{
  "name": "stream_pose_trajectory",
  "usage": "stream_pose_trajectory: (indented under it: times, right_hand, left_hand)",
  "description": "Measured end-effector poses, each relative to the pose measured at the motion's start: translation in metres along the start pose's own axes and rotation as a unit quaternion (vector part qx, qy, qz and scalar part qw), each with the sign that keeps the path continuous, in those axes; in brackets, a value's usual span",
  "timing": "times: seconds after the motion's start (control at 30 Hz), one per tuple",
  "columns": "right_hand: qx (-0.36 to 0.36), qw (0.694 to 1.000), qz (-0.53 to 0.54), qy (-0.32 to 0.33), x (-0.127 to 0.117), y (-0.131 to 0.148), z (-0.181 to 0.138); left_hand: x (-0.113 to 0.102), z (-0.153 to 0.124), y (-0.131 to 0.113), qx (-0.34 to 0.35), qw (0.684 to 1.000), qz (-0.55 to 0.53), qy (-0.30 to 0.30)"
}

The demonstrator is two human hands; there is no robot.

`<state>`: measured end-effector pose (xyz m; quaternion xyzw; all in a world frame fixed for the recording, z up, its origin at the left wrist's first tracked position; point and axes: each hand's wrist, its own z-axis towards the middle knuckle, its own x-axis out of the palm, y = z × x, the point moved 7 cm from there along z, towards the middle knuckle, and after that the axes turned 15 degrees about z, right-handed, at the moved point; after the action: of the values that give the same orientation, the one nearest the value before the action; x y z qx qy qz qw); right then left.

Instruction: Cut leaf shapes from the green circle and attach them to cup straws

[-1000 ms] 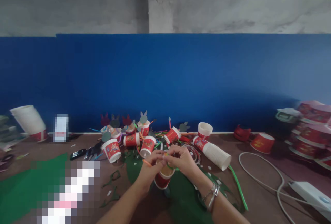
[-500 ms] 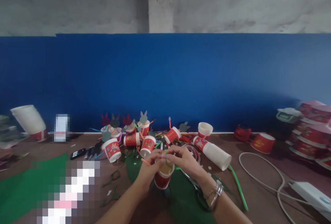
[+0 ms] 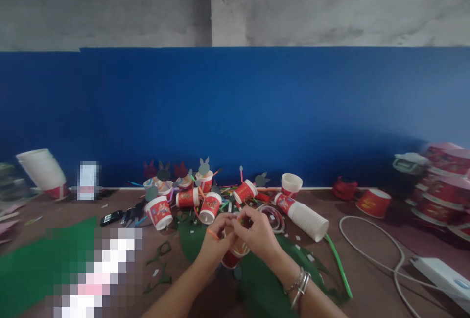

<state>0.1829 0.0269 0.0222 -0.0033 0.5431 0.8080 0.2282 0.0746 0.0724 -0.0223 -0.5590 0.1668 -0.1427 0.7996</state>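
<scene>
A red paper cup (image 3: 232,260) with a pale inside stands upright in front of me, partly covered by my fingers. My left hand (image 3: 215,243) is closed at its left rim, the fingertips bent over the top. An orange strip (image 3: 213,234) lies across that hand near the knuckles. My right hand (image 3: 257,235), with bracelets at the wrist, pinches at the top of the cup, touching the left fingertips. What sits between the pinched fingers is hidden. A dark rounded piece (image 3: 237,273) lies by the cup's base.
Behind the hands lie several decorated cups (image 3: 210,207), some with rabbit-head cutouts (image 3: 204,165). A nested cup stack (image 3: 306,220) lies on its side to the right, near a green strip (image 3: 340,266). A white cable (image 3: 396,244) runs to a power strip (image 3: 440,279). Green sheet (image 3: 77,244) lies left.
My right hand has turned and moved slightly over the cup, its fingers now curled closer. The green strip seen at the fingertips is hidden, and the scissors are covered by my right arm.
</scene>
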Motion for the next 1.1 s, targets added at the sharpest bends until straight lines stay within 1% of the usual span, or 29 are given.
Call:
stream_pose_trajectory:
  times: [0.13,0.23,0.3,0.4,0.47,0.53,0.63,0.73,0.8,0.87,0.9,0.97,1.03,1.1]
  right_hand:
    - [0.011,1.0,-0.013,-0.017,0.001,-0.002,-0.002]
    - [0.023,0.999,-0.023,-0.017,0.002,0.0,-0.002]
    - [0.03,1.0,-0.002,0.003,0.002,0.001,-0.001]
    - [0.045,0.995,0.064,0.057,0.005,-0.001,0.002]
    - [0.058,0.989,0.104,0.088,0.005,-0.004,0.004]
    - [0.077,0.982,0.136,0.108,0.005,-0.009,0.005]
    - [0.104,0.968,0.18,0.138,0.004,-0.015,0.005]
    - [0.105,0.955,0.22,0.171,0.003,-0.014,0.006]
    - [0.106,0.95,0.231,0.179,0.002,-0.014,0.006]
    - [0.105,0.956,0.219,0.164,0.0,-0.013,0.008]
    - [0.099,0.963,0.202,0.145,-0.002,-0.012,0.009]
    - [0.073,0.982,0.15,0.089,-0.008,-0.008,0.011]
    - [0.041,0.994,0.093,0.042,-0.011,0.001,0.01]
    - [0.018,0.998,0.048,0.024,-0.01,0.01,0.006]
  left_hand:
    - [0.002,-0.001,-0.005,0.015,1.0,0.014,0.008]
    - [0.003,-0.001,-0.005,0.02,1.0,0.015,0.008]
    - [0.0,0.0,-0.002,0.005,1.0,-0.002,-0.003]
    - [-0.003,0.001,0.007,-0.037,0.998,-0.056,-0.016]
    - [-0.004,0.002,0.01,-0.056,0.994,-0.095,-0.014]
    - [-0.003,0.002,0.01,-0.066,0.99,-0.122,-0.002]
    - [0.0,0.0,0.01,-0.085,0.983,-0.157,0.032]
    - [0.004,-0.003,0.009,-0.106,0.974,-0.188,0.064]
    - [0.006,-0.004,0.01,-0.12,0.97,-0.201,0.068]
    - [0.005,-0.004,0.012,-0.128,0.969,-0.207,0.051]
    - [0.003,-0.003,0.013,-0.128,0.97,-0.203,0.034]
    - [-0.006,-0.001,0.014,-0.115,0.978,-0.171,-0.022]
    - [-0.018,0.001,0.011,-0.081,0.987,-0.102,-0.092]
    - [-0.029,0.002,0.002,-0.023,0.988,-0.013,-0.152]
